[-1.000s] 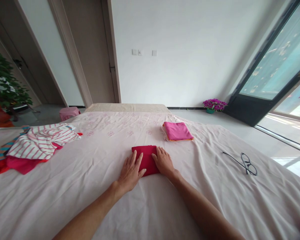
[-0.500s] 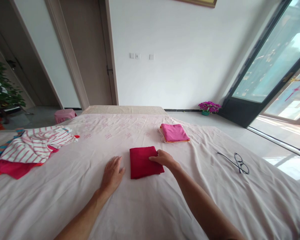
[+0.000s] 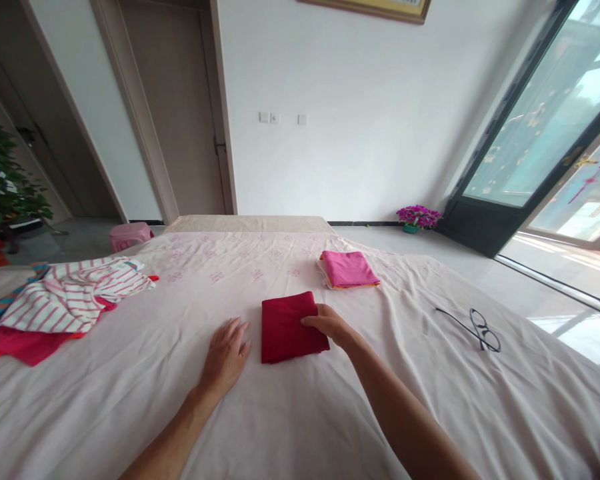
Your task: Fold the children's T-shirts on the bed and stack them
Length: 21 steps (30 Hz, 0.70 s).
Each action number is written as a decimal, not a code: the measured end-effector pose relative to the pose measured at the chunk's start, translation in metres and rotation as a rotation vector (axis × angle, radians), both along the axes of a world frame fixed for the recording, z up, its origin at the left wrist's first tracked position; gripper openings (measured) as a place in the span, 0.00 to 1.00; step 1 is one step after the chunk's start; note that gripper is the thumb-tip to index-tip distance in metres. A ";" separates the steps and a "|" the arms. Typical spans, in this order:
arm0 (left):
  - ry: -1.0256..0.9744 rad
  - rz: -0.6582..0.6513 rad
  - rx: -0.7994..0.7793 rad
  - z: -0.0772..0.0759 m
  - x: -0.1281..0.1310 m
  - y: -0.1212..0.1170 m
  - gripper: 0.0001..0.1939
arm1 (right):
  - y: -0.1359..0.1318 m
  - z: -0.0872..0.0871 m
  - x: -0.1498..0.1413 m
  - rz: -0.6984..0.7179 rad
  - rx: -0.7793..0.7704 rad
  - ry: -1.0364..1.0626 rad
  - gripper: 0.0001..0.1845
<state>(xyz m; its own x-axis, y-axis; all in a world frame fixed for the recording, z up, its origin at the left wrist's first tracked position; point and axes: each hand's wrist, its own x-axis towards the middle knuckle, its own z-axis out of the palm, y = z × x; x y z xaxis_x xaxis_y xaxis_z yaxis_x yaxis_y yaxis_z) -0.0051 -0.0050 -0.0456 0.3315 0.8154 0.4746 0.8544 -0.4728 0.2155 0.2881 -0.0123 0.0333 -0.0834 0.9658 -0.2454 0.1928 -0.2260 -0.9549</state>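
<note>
A dark red piece of cloth [image 3: 287,330], folded into a neat square, lies on the pale sheet in front of me. My right hand [image 3: 330,325] grips its right edge, thumb on top and the other fingers hidden underneath. Just left of the cloth, without touching it, my left hand [image 3: 229,352] rests on the sheet with fingers stretched out. Beyond the right hand sits a small stack of folded cloths [image 3: 351,269], pink on top with orange and white edges below.
A loose heap of clothes [image 3: 73,297], striped white on top, lies at the left. Black-framed glasses [image 3: 483,330] lie on the wrinkled sheet [image 3: 400,373] at the right. Past the bed stand a pink stool [image 3: 131,235] and a pot of purple flowers [image 3: 418,217].
The right side of the red cloth is slightly raised in my right hand. My left hand stays beside it, nearly unmoved. The view has tilted up a little.
</note>
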 end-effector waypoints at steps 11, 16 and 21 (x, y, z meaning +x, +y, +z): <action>0.029 0.007 -0.027 0.002 0.002 -0.001 0.21 | 0.012 0.032 0.026 -0.085 0.232 0.271 0.16; 0.025 0.009 -0.023 -0.002 0.002 0.001 0.21 | 0.058 0.077 0.088 -0.175 0.403 0.219 0.16; 0.022 0.014 -0.022 -0.004 0.001 0.003 0.21 | 0.100 0.099 0.148 -0.412 0.400 0.129 0.18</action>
<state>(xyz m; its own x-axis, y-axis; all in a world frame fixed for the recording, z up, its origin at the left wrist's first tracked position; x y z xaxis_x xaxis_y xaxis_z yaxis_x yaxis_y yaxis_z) -0.0041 -0.0022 -0.0497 0.3300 0.8304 0.4489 0.8655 -0.4560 0.2073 0.4362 0.0875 0.1327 0.3136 0.9403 0.1321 0.0424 0.1252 -0.9912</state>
